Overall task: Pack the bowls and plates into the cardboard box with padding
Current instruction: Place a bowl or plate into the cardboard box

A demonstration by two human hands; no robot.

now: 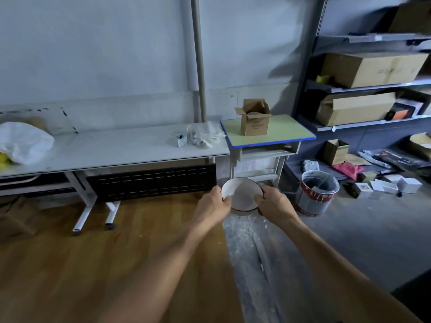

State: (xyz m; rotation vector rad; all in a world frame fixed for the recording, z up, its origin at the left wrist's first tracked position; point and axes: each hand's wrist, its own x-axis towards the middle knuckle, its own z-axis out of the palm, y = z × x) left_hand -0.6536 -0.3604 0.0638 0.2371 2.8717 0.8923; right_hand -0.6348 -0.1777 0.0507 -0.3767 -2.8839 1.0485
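A white bowl (242, 193) with a dark rim is held out in front of me over the floor, tilted so its inside faces me. My left hand (214, 203) grips its left edge and my right hand (274, 202) grips its right edge. A small open cardboard box (255, 122) stands upright on a green-topped desk (286, 131) beyond the bowl, with something round showing inside it. Crumpled white padding paper (205, 135) lies on the long white table (116, 148) just left of the desk.
A paint bucket (318, 192) stands on the floor right of my hands. Metal shelving (373, 85) with cardboard boxes fills the right side, with small boxes and clutter on the floor below. A white plastic bag (23, 142) sits at the table's left end.
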